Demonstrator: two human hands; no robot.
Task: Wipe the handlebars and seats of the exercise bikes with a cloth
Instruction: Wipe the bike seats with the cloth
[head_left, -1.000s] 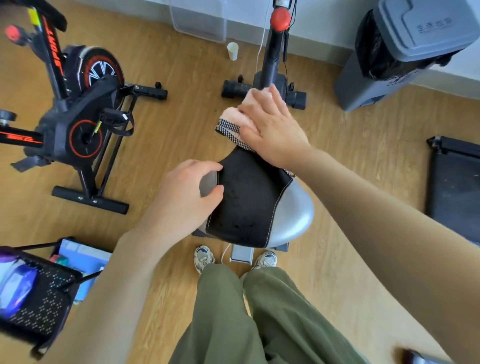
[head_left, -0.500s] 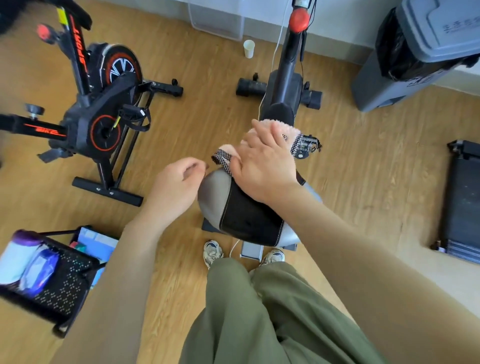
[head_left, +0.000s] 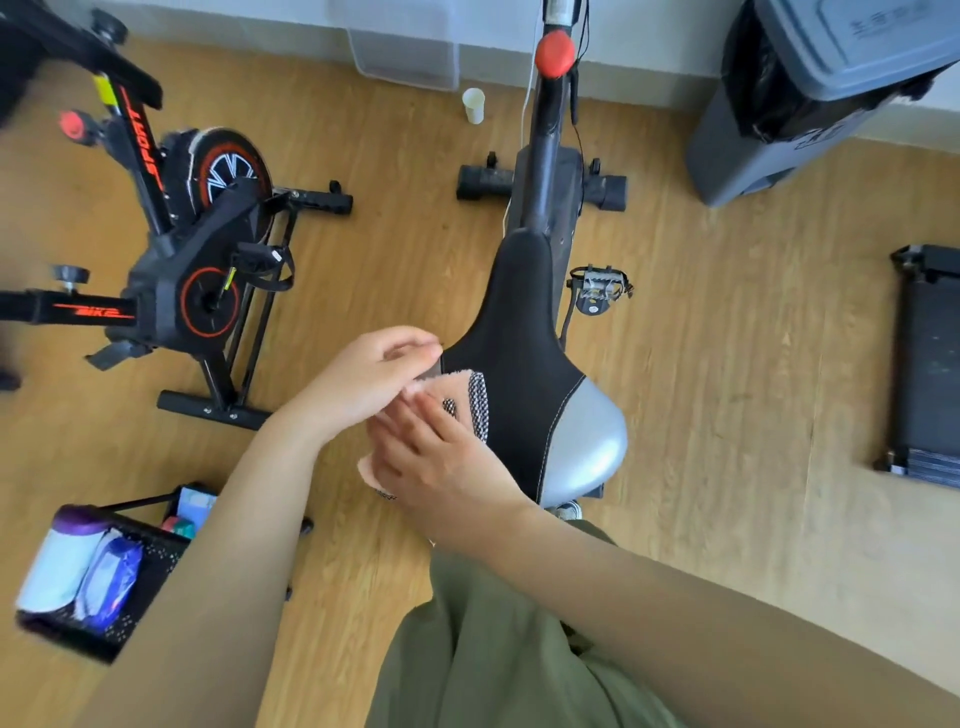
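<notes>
- Head view: the right hand (head_left: 441, 462) lies flat, its fingers (head_left: 415, 415) stretched out straight and close together, pressed onto a pink cloth (head_left: 457, 389) at the left rear edge of the seat (head_left: 524, 374). It does not grip the cloth; the palm and fingers hold it down.
- The cloth has a black-and-white chequered band that shows just beyond the right fingertips, lying on the black part of the seat. A pink corner also sticks out under the heel of the right hand, off the seat's edge.
- The left hand (head_left: 369, 379) is loosely curled, fingers (head_left: 410, 343) bent in towards the thumb, with the fingertips at the seat's left edge just above the cloth. Whether they pinch the cloth or only touch the seat edge I cannot tell.
- The 2 hands touch or nearly touch, left above right.
- The seat is black with grey side panels and white stitching; its narrow nose points away from the fingers towards the bike's post, which carries a red knob (head_left: 555, 49).
- Well to the left of the left fingers stands a second exercise bike (head_left: 202, 244), black with red trim.
- Below the left forearm sits a black mesh basket (head_left: 130, 597) holding wipe packs.
- Far right of the fingers stand a grey bin (head_left: 810, 104) and a black mat-like item (head_left: 930, 358) on the wooden floor (head_left: 727, 364).
</notes>
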